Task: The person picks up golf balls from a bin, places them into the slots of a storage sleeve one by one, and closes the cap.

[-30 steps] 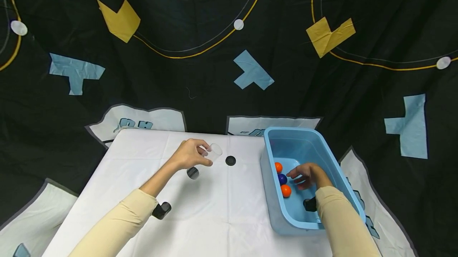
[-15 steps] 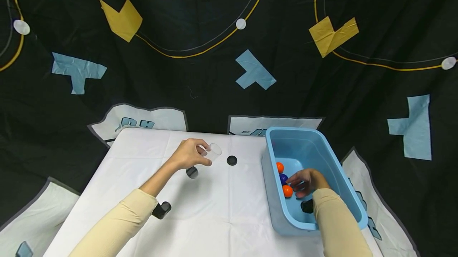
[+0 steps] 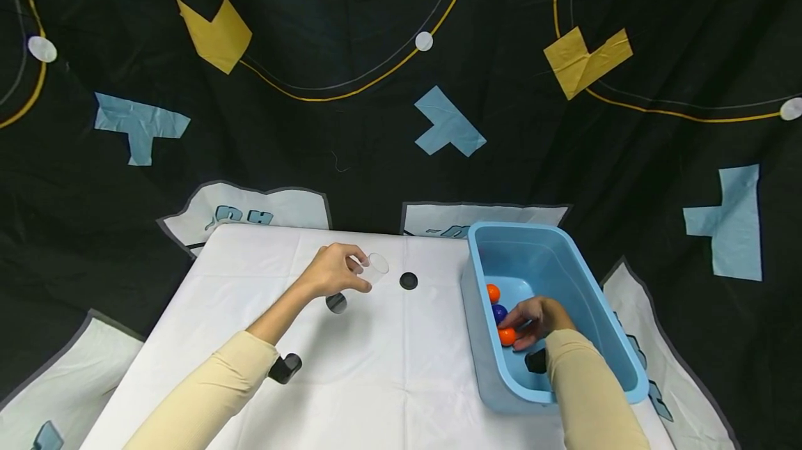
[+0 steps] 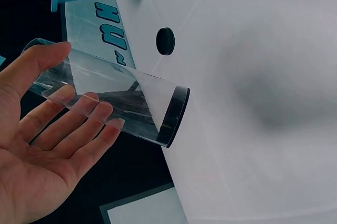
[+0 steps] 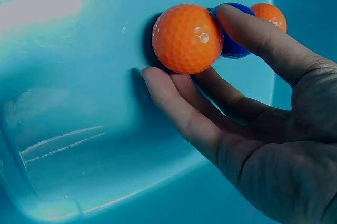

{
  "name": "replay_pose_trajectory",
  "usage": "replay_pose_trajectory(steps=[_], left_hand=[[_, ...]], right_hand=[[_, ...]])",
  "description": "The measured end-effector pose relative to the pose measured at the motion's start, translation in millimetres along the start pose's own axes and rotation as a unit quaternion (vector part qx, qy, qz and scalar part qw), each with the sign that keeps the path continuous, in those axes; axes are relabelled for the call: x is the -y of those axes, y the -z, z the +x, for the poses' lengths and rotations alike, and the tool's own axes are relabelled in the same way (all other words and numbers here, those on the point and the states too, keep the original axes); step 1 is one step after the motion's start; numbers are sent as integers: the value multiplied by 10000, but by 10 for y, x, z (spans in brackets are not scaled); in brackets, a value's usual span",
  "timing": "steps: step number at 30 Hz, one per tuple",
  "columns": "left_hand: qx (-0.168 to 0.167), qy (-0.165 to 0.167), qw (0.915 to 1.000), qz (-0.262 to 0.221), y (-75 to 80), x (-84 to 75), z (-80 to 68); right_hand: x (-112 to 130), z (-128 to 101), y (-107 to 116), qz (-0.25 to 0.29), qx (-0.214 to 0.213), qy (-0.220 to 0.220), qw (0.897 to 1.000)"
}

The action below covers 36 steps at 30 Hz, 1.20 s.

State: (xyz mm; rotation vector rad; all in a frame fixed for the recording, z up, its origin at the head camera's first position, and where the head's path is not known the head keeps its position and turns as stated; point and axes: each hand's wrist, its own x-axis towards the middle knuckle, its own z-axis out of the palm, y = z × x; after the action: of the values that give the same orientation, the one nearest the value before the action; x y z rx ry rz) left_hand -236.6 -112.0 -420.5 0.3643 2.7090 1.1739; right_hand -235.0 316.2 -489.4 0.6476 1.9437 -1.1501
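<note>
My left hand (image 3: 337, 270) grips a clear tube (image 4: 113, 90) near its rim, thumb on one side and fingers on the other. The tube is tilted above the table, its black base (image 4: 175, 116) pointing down. Inside a blue bin (image 3: 473, 366), my right hand (image 3: 532, 321) has thumb and fingertips around the nearest orange golf ball (image 5: 187, 39). A blue ball (image 5: 235, 45) and a second orange golf ball (image 5: 271, 16) lie in a row beyond it, along the bin's left wall. In the right wrist view the thumb partly covers the blue ball.
On the white-covered table (image 3: 351, 401) lies a round black cap (image 3: 409, 281), between the tube and the bin. The bin's raised walls surround the right hand. A dark curtain (image 3: 351, 157) with tape shapes hangs behind the table.
My right hand has moved left and down inside the bin until its thumb and fingers came around the nearest orange golf ball. The left hand keeps holding the tube in place.
</note>
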Motion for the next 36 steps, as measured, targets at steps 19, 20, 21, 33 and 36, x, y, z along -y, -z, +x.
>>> replay_pose_trajectory(steps=[19, 20, 21, 33, 36], left_hand=[[40, -12, 10000, -76, -27, -43, 7], [36, -19, 10000, -88, -31, -48, 4], [29, -27, 9999, -94, -35, -51, 3], [-119, -17, 9999, -81, -114, -91, 33], [-88, 25, 9998, -184, -128, -90, 37]], right_hand=[[22, -53, 113, 143, 249, -165, 9995], [29, -72, 127, 118, 236, -123, 9996], [40, -97, 139, 122, 229, -92, 9996], [328, -290, 331, -58, 640, 186, 9978], [413, -334, 365, -222, 624, 396, 9970]])
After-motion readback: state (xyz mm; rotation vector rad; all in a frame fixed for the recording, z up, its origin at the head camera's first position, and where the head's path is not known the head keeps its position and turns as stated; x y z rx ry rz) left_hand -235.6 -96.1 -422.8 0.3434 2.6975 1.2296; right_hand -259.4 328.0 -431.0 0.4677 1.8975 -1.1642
